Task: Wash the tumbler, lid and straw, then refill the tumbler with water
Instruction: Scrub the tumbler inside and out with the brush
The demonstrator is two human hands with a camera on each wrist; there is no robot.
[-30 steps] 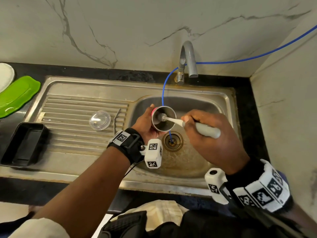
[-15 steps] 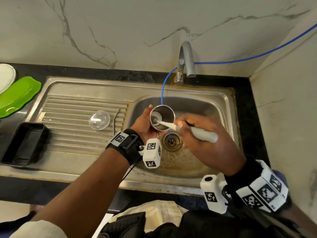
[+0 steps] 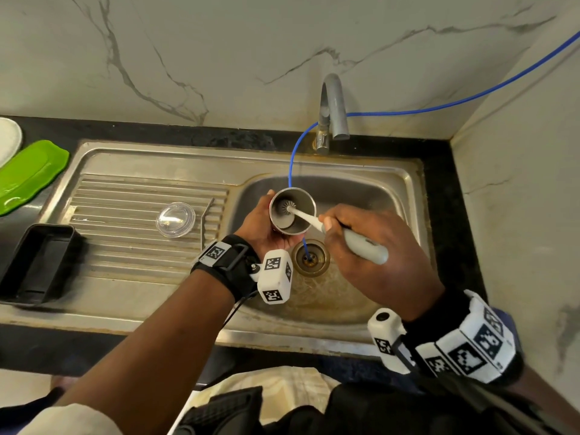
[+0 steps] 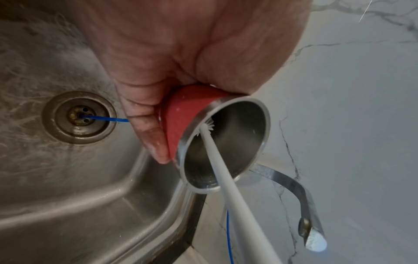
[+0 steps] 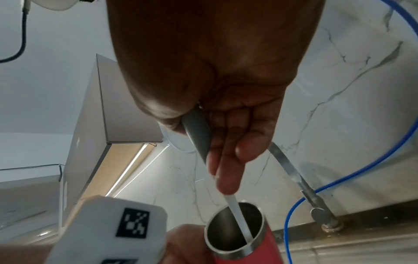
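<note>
1. The red tumbler (image 3: 292,211) with its steel rim is held above the sink (image 3: 405,196) basin, just behind the drain (image 3: 310,258), its mouth tilted up toward the person
2. The left hand (image 3: 265,229) is wrapped around the tumbler's body, fingers curled on it
3. The right hand (image 3: 381,252) is clamped on the grey handle of a bottle brush (image 3: 306,217), whose white bristle head is inside the tumbler
4. The clear lid (image 3: 175,219) lies on the sink's ribbed drainboard, left of the basin, with the metal straw (image 3: 205,222) just beside it
5. The tap (image 3: 334,108) stands behind the basin; a blue hose (image 3: 292,161) runs from the wall into the drain
</note>
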